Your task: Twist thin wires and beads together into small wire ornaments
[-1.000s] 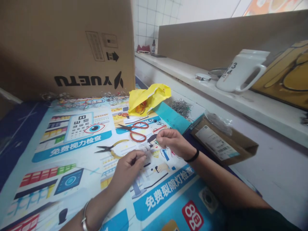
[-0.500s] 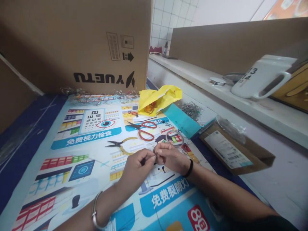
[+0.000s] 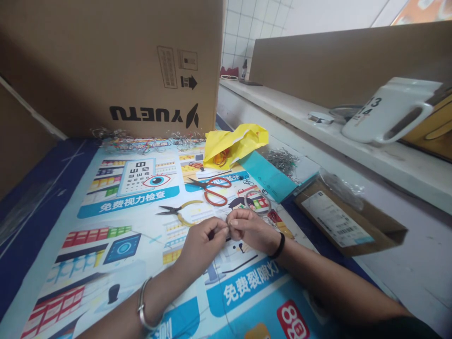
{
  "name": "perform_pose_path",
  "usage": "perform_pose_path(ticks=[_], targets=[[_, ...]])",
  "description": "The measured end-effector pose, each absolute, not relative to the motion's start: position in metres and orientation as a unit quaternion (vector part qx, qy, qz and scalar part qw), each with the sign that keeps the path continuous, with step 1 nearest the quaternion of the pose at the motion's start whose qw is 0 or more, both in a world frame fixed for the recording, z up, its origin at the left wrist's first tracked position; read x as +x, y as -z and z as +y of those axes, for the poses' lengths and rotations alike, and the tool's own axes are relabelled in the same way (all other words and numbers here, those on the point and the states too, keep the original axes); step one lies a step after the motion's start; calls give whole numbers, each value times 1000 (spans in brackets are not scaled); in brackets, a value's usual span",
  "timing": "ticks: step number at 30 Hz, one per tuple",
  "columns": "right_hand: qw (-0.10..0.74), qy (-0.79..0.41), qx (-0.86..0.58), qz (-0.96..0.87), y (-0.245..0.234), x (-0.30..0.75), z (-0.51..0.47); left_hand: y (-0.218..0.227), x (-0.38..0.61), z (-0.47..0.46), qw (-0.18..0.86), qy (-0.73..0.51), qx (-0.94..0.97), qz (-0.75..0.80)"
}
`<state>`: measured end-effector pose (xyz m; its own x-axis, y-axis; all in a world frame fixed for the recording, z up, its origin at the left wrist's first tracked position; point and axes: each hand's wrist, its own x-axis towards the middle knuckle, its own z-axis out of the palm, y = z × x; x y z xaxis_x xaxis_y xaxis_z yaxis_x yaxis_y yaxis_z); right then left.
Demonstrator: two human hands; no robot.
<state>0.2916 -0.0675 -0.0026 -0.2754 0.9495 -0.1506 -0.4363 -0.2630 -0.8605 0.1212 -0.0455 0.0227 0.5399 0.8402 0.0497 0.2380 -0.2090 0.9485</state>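
Note:
My left hand [image 3: 203,242] and my right hand [image 3: 249,229] meet fingertip to fingertip above the printed poster [image 3: 116,235]. Both pinch something tiny that I cannot make out; a thin thread seems to hang down from them. A small clear tape roll [image 3: 257,201] lies just beyond my right hand. Yellow-handled pliers [image 3: 178,212] lie left of the hands, and red-handled scissors [image 3: 212,189] lie farther back. A bangle is on my left wrist, a black band on my right.
A large cardboard box [image 3: 113,66] stands at the back. A yellow bag [image 3: 236,141], a teal sheet [image 3: 266,176], a pile of metal clips [image 3: 282,160] and a brown parcel [image 3: 348,219] lie right. A white mug [image 3: 391,110] sits on the ledge.
A second ago my hands were apart, each holding an end of a small piece. They have come together, fingertips touching. The view has shifted slightly left.

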Motion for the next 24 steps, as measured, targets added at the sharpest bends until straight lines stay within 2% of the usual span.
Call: perform_pose_path(ticks=[14, 24], targets=[[483, -709, -352, -374, 8, 295, -66, -22, 120, -41, 505, -286, 737, 347], [478, -680, -379, -407, 10, 296, -65, -19, 117, -38, 439, -266, 787, 342]])
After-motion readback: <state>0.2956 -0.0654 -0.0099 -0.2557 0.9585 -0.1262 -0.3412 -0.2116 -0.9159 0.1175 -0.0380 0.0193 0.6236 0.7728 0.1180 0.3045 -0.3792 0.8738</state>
